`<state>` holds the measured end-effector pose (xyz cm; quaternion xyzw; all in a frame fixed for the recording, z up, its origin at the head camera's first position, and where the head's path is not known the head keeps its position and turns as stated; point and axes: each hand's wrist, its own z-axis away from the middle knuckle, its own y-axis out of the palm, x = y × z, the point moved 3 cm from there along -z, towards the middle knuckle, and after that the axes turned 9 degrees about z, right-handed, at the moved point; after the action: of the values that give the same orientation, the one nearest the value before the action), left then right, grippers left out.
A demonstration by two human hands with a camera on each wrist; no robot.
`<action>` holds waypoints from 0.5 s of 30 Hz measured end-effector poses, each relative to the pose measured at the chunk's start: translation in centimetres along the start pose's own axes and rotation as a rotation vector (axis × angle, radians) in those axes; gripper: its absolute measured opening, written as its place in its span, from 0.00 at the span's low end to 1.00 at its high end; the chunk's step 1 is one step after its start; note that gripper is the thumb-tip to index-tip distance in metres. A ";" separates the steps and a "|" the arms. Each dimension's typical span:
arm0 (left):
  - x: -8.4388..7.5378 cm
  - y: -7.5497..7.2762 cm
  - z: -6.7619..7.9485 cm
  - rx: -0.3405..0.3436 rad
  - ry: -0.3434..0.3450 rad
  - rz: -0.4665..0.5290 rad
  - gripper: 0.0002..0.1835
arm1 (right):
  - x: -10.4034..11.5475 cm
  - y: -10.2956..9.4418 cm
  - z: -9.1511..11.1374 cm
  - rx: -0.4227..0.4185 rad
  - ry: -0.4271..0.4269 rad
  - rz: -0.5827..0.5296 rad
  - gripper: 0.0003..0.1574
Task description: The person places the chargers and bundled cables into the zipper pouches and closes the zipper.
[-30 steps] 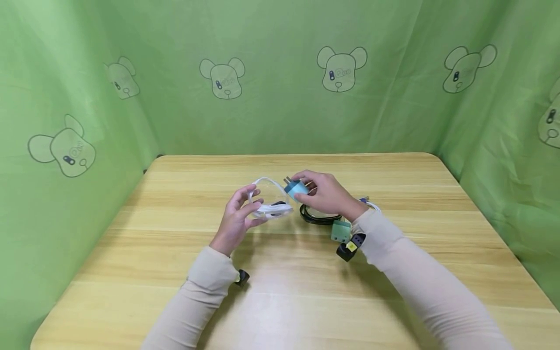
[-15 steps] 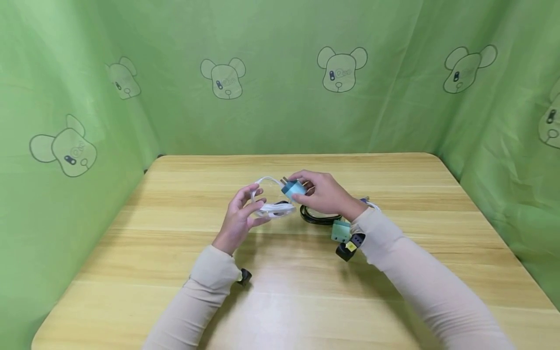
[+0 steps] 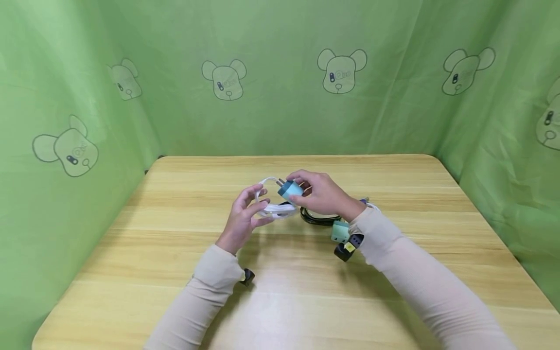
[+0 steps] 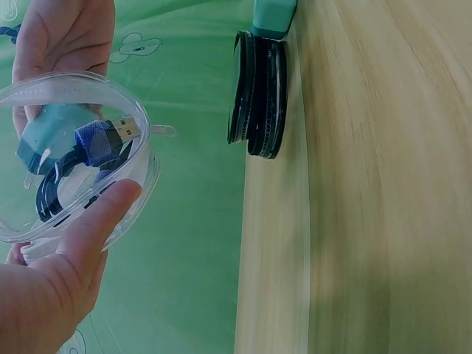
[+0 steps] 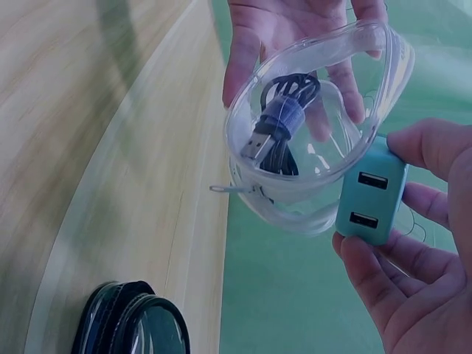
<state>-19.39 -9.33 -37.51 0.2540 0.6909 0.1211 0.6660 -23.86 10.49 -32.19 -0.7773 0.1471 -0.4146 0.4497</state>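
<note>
My left hand (image 3: pixel 239 216) grips a clear zip pouch (image 3: pixel 278 210) with pale edging, raised over the table, thumb on the near side. Its mouth gapes. Inside lies a bundled black cable (image 5: pixel 293 92) with a USB plug (image 5: pixel 259 144). Between the thumb and fingertips of my right hand (image 3: pixel 324 192) is a teal USB charger (image 3: pixel 292 189), its prongs pointing left toward the pouch. Two USB ports show on the charger's face in the right wrist view. There the charger is right at the pouch's rim; whether they touch I cannot tell.
A round black-edged case (image 3: pixel 321 219) lies on the wooden table (image 3: pixel 280 301) below my right hand. Nearer me is a second green charger (image 3: pixel 340 232). A white cable (image 3: pixel 373 204) with a blue plug shows behind the right wrist. Green curtains (image 3: pixel 280 116) surround the table.
My left hand has shifted slightly right with the pouch. My right hand has brought the teal charger a little left, so it now overlaps the pouch's mouth in the head view.
</note>
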 end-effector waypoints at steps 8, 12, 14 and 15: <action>0.1 0.2 0.0 0.010 -0.005 0.003 0.28 | 0.4 0.0 -0.1 0.004 -0.027 -0.004 0.28; 0.1 0.3 0.0 0.025 -0.004 -0.005 0.29 | 0.6 0.1 0.0 0.011 -0.031 -0.010 0.28; 0.1 0.4 0.0 0.028 -0.003 -0.006 0.29 | 0.6 0.1 0.0 0.015 -0.032 -0.008 0.28; 0.1 0.4 -0.1 0.027 -0.004 -0.006 0.28 | 0.6 0.1 0.0 0.017 -0.032 -0.006 0.28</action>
<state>-19.36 -8.90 -37.42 0.2615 0.6920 0.1093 0.6639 -23.47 10.08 -31.93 -0.7803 0.1340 -0.4049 0.4574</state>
